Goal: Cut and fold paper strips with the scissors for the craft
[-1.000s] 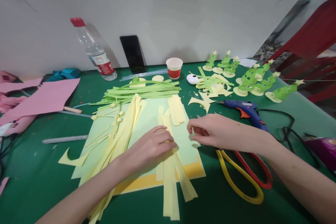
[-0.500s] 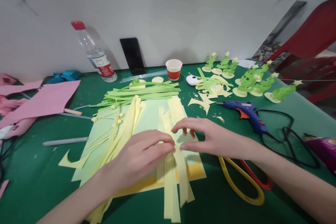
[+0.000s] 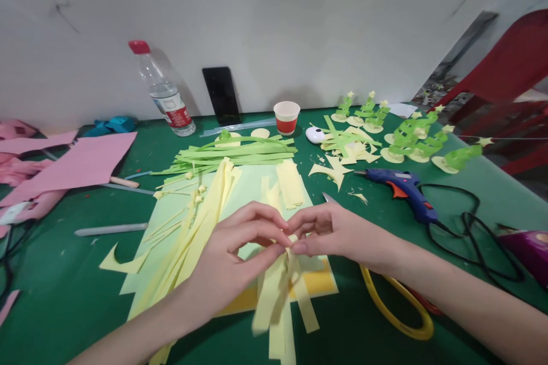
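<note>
My left hand (image 3: 246,245) and my right hand (image 3: 323,231) meet at the fingertips, both closed in a pinch on a pale yellow paper strip (image 3: 270,311). Its top end is bent between the fingers and the rest hangs down, slightly blurred. Beneath it, more yellow strips (image 3: 307,305) lie on a pale green sheet (image 3: 139,262). To the left runs a long bundle of yellow strips (image 3: 204,228), with tiny folded paper stars (image 3: 198,194) beside it. Scissors (image 3: 396,319) with a yellow and red handle lie partly hidden under my right hand.
A blue glue gun (image 3: 402,185) with a black cord lies at right. Green spiral paper trees (image 3: 400,140) stand behind it. Green strips (image 3: 235,155), a paper cup (image 3: 286,120), a phone (image 3: 221,95) and a bottle (image 3: 173,111) line the back. Pink paper (image 3: 92,162) lies left.
My hands have come together, and my right fingers have closed on the strip's end. The strip's lower end has swung to the left. The view has shifted slightly.
</note>
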Tool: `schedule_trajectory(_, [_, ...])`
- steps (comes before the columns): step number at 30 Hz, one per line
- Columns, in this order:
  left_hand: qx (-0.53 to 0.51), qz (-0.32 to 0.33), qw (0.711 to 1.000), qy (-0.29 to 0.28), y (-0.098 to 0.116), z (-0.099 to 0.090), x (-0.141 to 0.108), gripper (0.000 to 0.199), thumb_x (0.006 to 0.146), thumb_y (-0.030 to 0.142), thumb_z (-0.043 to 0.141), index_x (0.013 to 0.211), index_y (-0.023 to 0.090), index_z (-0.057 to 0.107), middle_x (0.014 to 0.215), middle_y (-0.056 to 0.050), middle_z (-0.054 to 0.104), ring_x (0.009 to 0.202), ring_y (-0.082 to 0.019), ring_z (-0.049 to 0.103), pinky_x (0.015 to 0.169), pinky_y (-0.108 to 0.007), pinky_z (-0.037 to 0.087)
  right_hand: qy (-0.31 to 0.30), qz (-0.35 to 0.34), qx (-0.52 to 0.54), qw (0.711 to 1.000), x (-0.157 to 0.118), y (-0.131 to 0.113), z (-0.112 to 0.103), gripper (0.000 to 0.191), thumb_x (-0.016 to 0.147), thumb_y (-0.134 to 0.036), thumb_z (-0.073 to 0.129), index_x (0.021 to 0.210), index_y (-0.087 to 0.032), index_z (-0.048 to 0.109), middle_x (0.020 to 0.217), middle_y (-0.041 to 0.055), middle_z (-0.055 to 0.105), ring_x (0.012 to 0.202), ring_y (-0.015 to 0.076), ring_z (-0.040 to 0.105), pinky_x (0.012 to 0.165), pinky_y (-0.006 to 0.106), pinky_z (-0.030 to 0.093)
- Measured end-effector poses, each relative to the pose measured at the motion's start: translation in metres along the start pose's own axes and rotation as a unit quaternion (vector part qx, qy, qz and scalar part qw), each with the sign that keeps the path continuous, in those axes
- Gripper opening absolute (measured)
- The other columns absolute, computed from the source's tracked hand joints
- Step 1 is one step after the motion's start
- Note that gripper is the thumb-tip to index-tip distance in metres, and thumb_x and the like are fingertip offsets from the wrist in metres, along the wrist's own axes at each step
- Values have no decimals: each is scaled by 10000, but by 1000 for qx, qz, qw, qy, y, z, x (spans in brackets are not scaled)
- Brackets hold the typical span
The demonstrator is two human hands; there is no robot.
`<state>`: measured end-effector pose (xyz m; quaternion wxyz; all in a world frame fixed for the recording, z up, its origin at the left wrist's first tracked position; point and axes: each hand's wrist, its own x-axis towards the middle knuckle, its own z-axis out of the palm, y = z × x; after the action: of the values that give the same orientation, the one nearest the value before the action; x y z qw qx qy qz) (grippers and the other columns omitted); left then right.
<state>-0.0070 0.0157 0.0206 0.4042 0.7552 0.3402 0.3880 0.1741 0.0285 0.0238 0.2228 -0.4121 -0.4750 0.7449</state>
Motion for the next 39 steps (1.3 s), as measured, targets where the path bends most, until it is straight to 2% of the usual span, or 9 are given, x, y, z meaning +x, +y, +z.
schedule_trajectory(5, [-28, -7, 997, -66, 3, -4, 0, 421, 815, -20, 375, 974, 273, 633, 971, 6, 602, 858, -87, 581, 664, -134, 505, -16, 9, 55, 998, 0, 0, -3, 252, 607, -317, 731, 646, -115, 584, 488, -79, 466, 450, 15, 367, 457, 166, 276])
schedule_trajectory(8, [-28, -6, 997, -72, 2, -4, -1, 423, 793, -18, 438, 1017, 296, 610, 1006, 9, 599, 916, -105, 575, 702, -158, 512, -30, 14, 93, 995, 1, 1, -3, 308, 605, -385, 724, 641, -119, 574, 446, -80, 449, 412, 19, 363, 425, 167, 263])
schedule_trajectory(13, [-14, 11, 999, -43, -3, -3, -1, 277, 718, 23, 602, 894, 232, 645, 880, 8, 629, 803, -102, 588, 716, -174, 483, -59, 43, 109, 991, 1, 5, 0, 271, 615, -343, 722, 643, -129, 559, 449, -73, 455, 368, 20, 358, 360, 159, 236])
schedule_trajectory(17, [-9, -41, 999, -15, -1, -4, 2, 134, 726, 73, 605, 720, 199, 648, 749, 13, 627, 705, -95, 581, 659, -174, 465, -83, 39, 87, 992, 0, 5, 0, 248, 728, -364, 611, 677, -126, 565, 472, -64, 440, 366, 27, 360, 344, 164, 244])
schedule_trajectory(20, [-31, -116, 993, 14, 3, -5, 5, 87, 726, 142, 609, 649, 183, 608, 691, 16, 610, 652, -97, 573, 610, -176, 468, -24, -23, 15, 999, -2, 4, 0, 196, 780, -328, 548, 777, -136, 589, 550, -56, 465, 403, 22, 352, 389, 170, 274])
schedule_trajectory(24, [-84, -224, 971, 13, 6, -5, 7, 95, 713, 210, 622, 651, 174, 559, 661, 26, 584, 584, -98, 580, 545, -187, 479, 67, -93, -114, 987, -7, 3, 2, 195, 660, -264, 672, 798, -162, 578, 746, -8, 531, 604, 77, 457, 522, 201, 371])
schedule_trajectory(29, [-131, -283, 950, -7, 7, -1, 6, 158, 677, 215, 646, 651, 180, 495, 611, 46, 561, 567, -114, 612, 531, -200, 484, 114, -153, -84, 978, -14, 1, 10, 160, 652, -278, 681, 709, -169, 578, 673, -10, 527, 595, 97, 460, 535, 216, 392])
schedule_trajectory(34, [-80, -232, 968, -42, 9, 3, 3, 47, 709, 190, 601, 680, 175, 567, 673, 19, 583, 587, -105, 568, 551, -201, 478, 159, -177, -46, 970, -21, -7, 13, 182, 665, -216, 677, 544, -160, 553, 477, -56, 413, 433, 48, 346, 416, 167, 345])
schedule_trajectory(39, [-5, -155, 986, -65, 13, 3, 0, 141, 772, 144, 518, 653, 180, 586, 659, 12, 577, 601, -101, 537, 534, -171, 447, 171, -157, -21, 972, -24, -9, 8, 91, 665, -199, 682, 648, -153, 606, 492, -47, 502, 401, 38, 411, 369, 138, 358])
